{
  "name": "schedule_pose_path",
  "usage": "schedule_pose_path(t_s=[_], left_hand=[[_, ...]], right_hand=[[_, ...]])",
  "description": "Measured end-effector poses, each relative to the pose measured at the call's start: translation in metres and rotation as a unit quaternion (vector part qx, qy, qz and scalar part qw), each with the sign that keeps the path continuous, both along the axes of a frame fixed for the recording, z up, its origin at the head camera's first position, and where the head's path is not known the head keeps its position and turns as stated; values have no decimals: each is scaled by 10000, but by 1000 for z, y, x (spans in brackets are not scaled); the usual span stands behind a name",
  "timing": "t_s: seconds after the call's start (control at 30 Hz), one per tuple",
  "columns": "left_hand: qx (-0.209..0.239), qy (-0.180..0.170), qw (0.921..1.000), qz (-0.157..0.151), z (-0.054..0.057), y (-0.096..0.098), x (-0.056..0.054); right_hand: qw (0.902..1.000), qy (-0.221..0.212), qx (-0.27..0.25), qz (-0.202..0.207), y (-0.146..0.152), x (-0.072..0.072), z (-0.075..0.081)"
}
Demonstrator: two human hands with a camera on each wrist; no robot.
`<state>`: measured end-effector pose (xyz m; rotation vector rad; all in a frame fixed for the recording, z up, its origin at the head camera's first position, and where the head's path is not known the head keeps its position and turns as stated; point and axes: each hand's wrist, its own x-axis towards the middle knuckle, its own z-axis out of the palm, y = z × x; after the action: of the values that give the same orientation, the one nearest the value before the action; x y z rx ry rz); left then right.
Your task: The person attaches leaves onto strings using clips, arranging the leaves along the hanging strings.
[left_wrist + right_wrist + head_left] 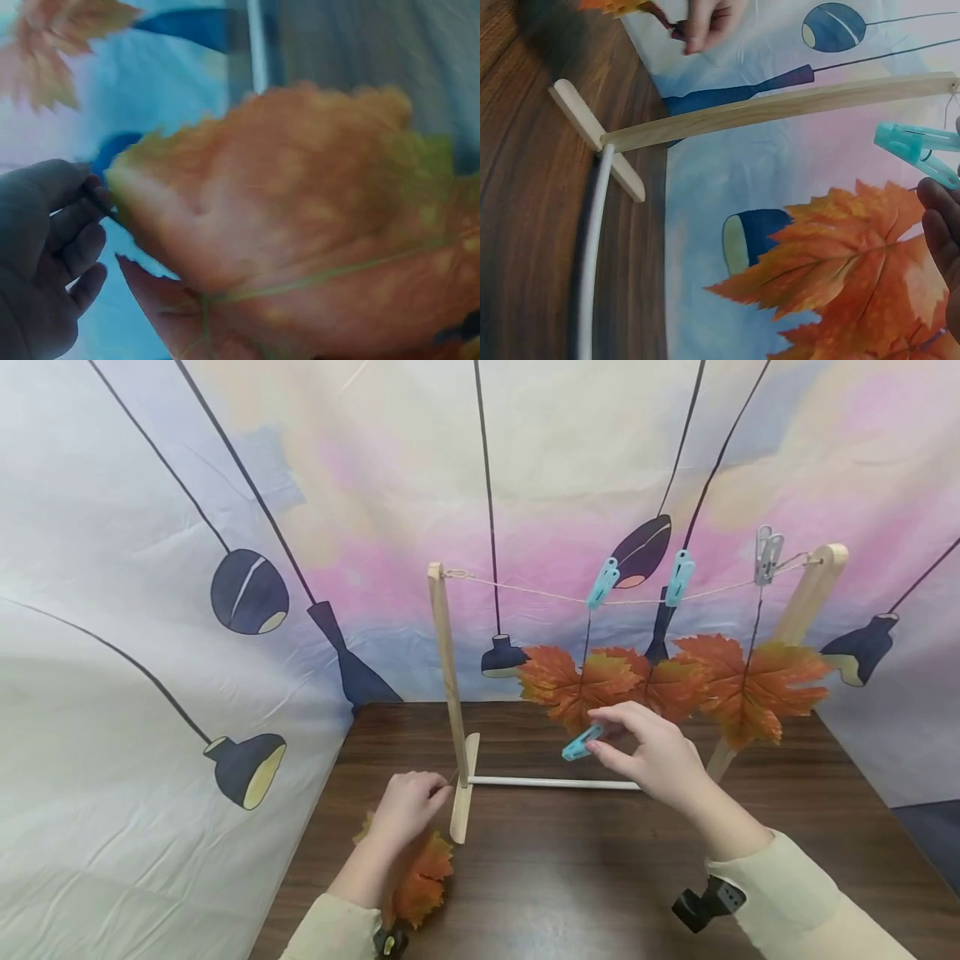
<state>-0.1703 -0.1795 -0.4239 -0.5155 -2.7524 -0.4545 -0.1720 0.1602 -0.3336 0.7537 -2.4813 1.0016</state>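
Note:
In the head view my left hand (405,810) pinches the thin stem of an orange artificial maple leaf (425,881), which hangs below the wrist beside the stand's left foot. The left wrist view shows this leaf (300,202) large and blurred, its dark stem between thumb and fingers. My right hand (660,756) holds a teal clothespin (581,744) between thumb and fingertips, in front of the hanging leaves. From the right wrist, the same clothespin (911,146) appears at the right edge, most of that hand cut off.
A wooden stand (448,677) carries a sagging string (517,587). Clipped along it are two teal clothespins (603,583) and a grey one (767,556), with orange leaves (750,689) hanging below. A white rod (555,783) joins the posts above the brown table (540,877).

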Motion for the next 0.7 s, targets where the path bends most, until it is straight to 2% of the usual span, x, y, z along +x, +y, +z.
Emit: schedule_pose_path(t_s=[0.17,0.3,0.43,0.7], left_hand=[[72,-725,9972,166,-31,-17,0],[359,-1045,9935,274,-44,-22,4],[656,-949,9930,236,-35,-18,4],[972,-425,9943,46,4,5,-6]], right_hand=[[9999,42,18,-150,6,3,-10],[9999,45,-83,-62,6,3,-12],[9996,130,-246,95,6,0,-9],[9988,363,-283,156,1,-14,14]])
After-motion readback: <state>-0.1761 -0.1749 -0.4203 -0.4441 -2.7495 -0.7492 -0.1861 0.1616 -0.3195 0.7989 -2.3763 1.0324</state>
